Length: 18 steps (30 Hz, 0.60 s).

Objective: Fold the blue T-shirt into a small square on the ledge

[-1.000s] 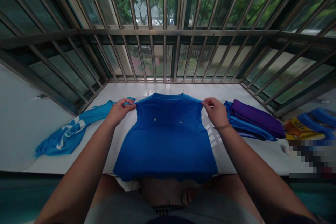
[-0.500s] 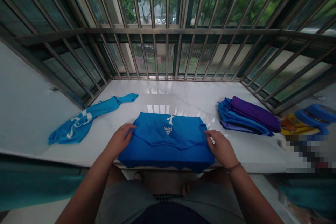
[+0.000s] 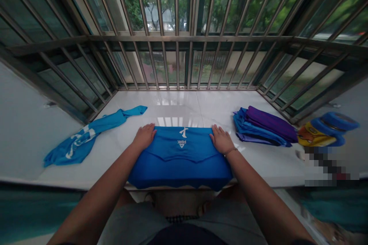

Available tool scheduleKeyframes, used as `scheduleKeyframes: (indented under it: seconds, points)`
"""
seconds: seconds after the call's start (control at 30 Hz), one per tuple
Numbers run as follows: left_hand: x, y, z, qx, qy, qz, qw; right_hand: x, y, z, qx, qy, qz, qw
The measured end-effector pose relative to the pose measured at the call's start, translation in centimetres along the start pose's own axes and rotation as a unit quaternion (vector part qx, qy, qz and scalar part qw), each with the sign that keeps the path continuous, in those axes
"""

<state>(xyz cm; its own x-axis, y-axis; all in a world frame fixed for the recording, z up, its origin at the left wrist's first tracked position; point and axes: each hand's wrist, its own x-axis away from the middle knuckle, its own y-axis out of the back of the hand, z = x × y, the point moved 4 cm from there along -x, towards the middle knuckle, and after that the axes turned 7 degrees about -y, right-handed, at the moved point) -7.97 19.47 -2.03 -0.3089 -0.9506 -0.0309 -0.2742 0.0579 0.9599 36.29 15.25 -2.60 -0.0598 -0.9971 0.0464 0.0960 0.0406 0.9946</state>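
Observation:
A folded blue shirt (image 3: pixel 180 160) with a small white logo lies on the white sill (image 3: pixel 184 103) right in front of me, its near edge hanging over the sill's front. My left hand (image 3: pixel 144 136) rests flat on the shirt's far left corner, fingers stretched out. At the far right corner my right hand (image 3: pixel 220 138) lies the same way, fingers flat on the cloth. Neither hand grips anything.
A crumpled light-blue garment with white print (image 3: pixel 89 136) lies at the left. A folded stack of blue and purple clothes (image 3: pixel 264 126) sits at the right, with yellow and blue items (image 3: pixel 322 130) beyond it. Metal window bars (image 3: pixel 178 38) close off the back and sides.
The shirt, spread out and held by its shoulders a second ago, has been folded toward me. My hands have since slid from the fold's near sides to its far corners.

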Motion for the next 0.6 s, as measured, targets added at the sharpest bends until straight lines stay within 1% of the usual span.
scheduleKeyframes:
  seconds: [0.07,0.13,0.27,0.37,0.43,0.5,0.6]
  points:
    - [-1.1,0.7,0.7,0.018,-0.005,-0.006,1.0,-1.0,0.6,0.1,-0.006,0.01,-0.004,1.0]
    - [-2.3,1.4,1.5,0.033,-0.002,0.0,0.999,-2.0,1.3,0.2,-0.009,0.013,-0.004,1.0]
    - [-4.6,2.7,2.7,0.068,0.015,0.04,0.997,-4.5,2.7,0.2,-0.014,0.031,0.033,0.999]
    - [-6.0,3.6,2.9,0.092,0.033,0.057,0.994,-6.2,4.0,0.3,-0.018,0.04,0.047,0.998]
    - [-6.9,4.4,2.9,0.105,0.046,0.046,0.992,-7.3,5.0,0.6,-0.023,0.036,0.04,0.998]
    - [-7.7,5.4,2.8,0.113,0.062,0.018,0.991,-8.3,6.4,0.9,-0.028,0.022,0.021,0.999]
    - [-8.2,7.4,2.7,0.115,0.081,-0.037,0.989,-9.3,9.0,1.4,-0.036,-0.008,-0.034,0.999]
